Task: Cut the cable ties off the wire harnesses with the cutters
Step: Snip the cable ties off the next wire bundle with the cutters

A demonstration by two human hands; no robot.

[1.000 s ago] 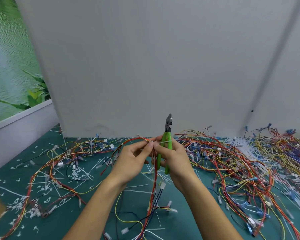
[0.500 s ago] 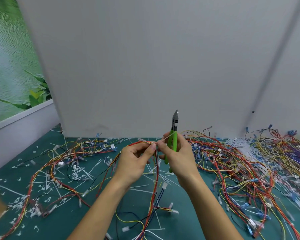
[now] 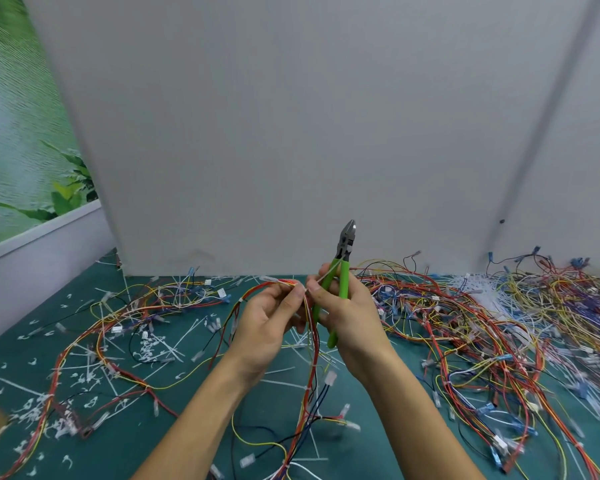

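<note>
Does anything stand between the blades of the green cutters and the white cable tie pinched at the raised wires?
Nothing visible does. The green-handled cutters point upward in the right hand, their head above the red and yellow wire bundle that the left hand grips. The right hand also pinches the thin white cable tie below the blades.

2 bare forearms (image 3: pixel 201 417), left hand (image 3: pixel 267 327), right hand (image 3: pixel 352 320), short plain fingernails (image 3: pixel 313 290)

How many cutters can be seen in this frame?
1. The green-handled cutters stand upright in the right hand, beside the left hand pinching the wire harness. Others may lie hidden under the wire piles.
</note>
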